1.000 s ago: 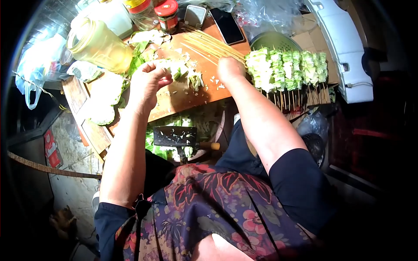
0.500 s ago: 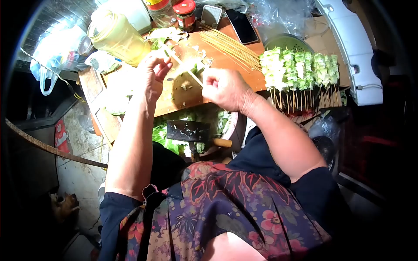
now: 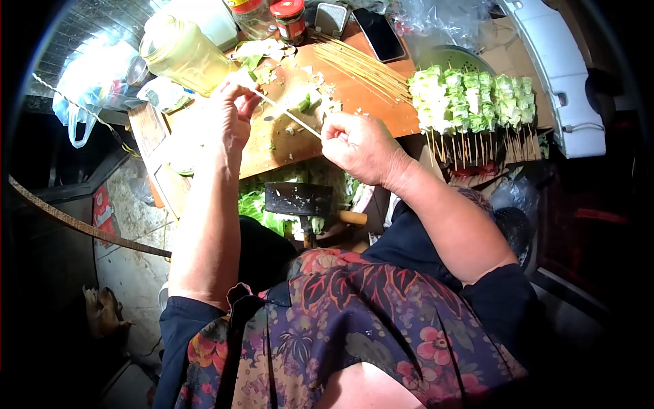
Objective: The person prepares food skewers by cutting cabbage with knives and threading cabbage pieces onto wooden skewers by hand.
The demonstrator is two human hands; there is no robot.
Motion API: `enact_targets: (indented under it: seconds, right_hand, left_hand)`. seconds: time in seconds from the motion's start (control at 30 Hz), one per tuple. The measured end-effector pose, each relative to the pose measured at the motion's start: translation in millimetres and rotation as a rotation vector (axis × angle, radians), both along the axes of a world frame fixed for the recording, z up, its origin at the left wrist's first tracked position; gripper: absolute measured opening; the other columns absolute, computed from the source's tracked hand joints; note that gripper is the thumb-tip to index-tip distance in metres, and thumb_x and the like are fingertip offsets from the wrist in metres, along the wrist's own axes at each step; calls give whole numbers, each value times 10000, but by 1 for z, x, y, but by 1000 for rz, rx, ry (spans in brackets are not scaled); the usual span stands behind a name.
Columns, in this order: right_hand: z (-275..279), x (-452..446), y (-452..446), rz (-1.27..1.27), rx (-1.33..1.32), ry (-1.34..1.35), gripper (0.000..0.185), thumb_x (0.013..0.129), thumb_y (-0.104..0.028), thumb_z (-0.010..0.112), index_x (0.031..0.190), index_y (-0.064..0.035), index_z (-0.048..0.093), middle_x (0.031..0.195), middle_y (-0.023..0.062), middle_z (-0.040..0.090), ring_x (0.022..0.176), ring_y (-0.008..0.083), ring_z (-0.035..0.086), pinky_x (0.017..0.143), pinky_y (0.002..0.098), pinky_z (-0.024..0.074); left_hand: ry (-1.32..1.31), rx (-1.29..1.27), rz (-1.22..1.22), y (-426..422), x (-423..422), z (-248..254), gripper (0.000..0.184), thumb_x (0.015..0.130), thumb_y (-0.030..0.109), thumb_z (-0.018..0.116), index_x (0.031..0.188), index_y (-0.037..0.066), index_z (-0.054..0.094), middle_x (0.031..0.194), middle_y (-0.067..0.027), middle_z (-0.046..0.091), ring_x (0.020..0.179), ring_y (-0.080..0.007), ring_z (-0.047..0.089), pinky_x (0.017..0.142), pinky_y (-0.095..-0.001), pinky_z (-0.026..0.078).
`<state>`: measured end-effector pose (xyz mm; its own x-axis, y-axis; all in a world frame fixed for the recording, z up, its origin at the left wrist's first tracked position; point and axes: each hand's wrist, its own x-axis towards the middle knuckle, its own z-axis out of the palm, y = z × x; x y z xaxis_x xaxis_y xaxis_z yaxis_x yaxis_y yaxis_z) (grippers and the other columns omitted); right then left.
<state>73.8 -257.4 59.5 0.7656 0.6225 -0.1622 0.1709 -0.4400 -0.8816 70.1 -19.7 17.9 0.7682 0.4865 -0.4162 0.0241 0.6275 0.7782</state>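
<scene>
A thin bamboo skewer slants across the space between my hands, above the wooden board. Its lower right end is gripped in the curled fingers of my right hand. At the upper left end, my left hand pinches a pale cabbage leaf piece, which is washed out by the bright light. Finished cabbage skewers lie in a row to the right, their bare sticks toward me. Several loose bamboo skewers are spread on the board, and cabbage scraps lie beneath my hands.
A yellowish plastic jar, a red-lidded jar and a phone stand or lie along the back. Below the board's edge, a cleaver rests over a basin with cabbage leaves. White foam borders the right.
My left fingers have come closer to the upper end of the skewer. The right hand still holds the other end. The whole view has shifted slightly.
</scene>
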Motion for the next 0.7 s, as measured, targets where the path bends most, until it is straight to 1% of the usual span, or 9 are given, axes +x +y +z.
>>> enact_targets:
  seconds: [0.03,0.07,0.13,0.23,0.27,0.33,0.53,0.67,0.7]
  right_hand:
    - [1,-1,1,0,0,1,108,774,-135,575,773,-27,580,603,33,532,573,91,488,562,274,420]
    - [2,-1,2,-12,-3,18,112,790,-132,572,804,-25,604,618,22,543,582,85,492,570,266,425]
    - [2,-2,4,-25,-8,38,125,806,-129,569,836,-23,627,632,11,555,591,78,496,577,258,430]
    - [-1,-4,6,-42,48,123,152,841,-141,572,882,-16,648,655,-1,568,607,71,507,593,254,442]
    - [2,-6,6,-46,57,94,155,858,-153,577,880,-17,648,657,-4,566,610,65,504,593,250,440]
    - [1,-6,6,-52,65,65,161,875,-165,583,877,-17,647,658,-7,564,613,59,501,593,246,439]
    - [-1,-8,5,-97,128,43,145,894,-149,593,872,-17,647,627,-20,527,585,52,461,562,239,410]
    - [0,-8,3,-116,182,24,149,898,-140,584,858,-10,644,616,-27,518,577,53,450,550,244,399]
    - [-1,-7,2,-134,194,41,160,900,-143,579,849,-6,644,620,-28,525,580,54,454,549,243,398]
  left_hand:
    - [-29,32,-9,-1,-1,1,303,743,-55,629,1029,24,564,896,-86,624,787,-219,659,697,-327,584]
    - [-29,32,-9,-2,1,0,303,743,-55,629,1029,24,564,896,-86,624,787,-219,659,697,-327,584]
    - [0,129,80,-5,4,-3,376,789,-52,632,1150,-28,528,1046,-149,619,869,-269,655,802,-371,578]
    - [-12,216,41,-9,5,0,418,801,-46,623,1200,-12,503,1069,-139,618,885,-282,655,829,-377,568]
    - [-11,216,40,-7,5,-3,418,801,-46,623,1200,-12,503,1069,-139,618,885,-282,655,829,-377,568]
    - [-75,194,-53,0,6,-8,431,802,49,718,1168,13,494,1031,-135,625,835,-224,665,715,-350,585]
    - [-96,271,-169,-5,5,1,372,841,41,668,1172,3,503,1042,-140,625,833,-216,668,723,-325,582]
    - [-91,264,-213,-9,2,5,364,831,23,658,1167,-2,520,1029,-141,631,834,-211,668,720,-308,578]
    - [-100,275,-289,-12,2,4,362,819,9,657,1158,-5,531,1022,-141,633,834,-211,668,721,-302,575]
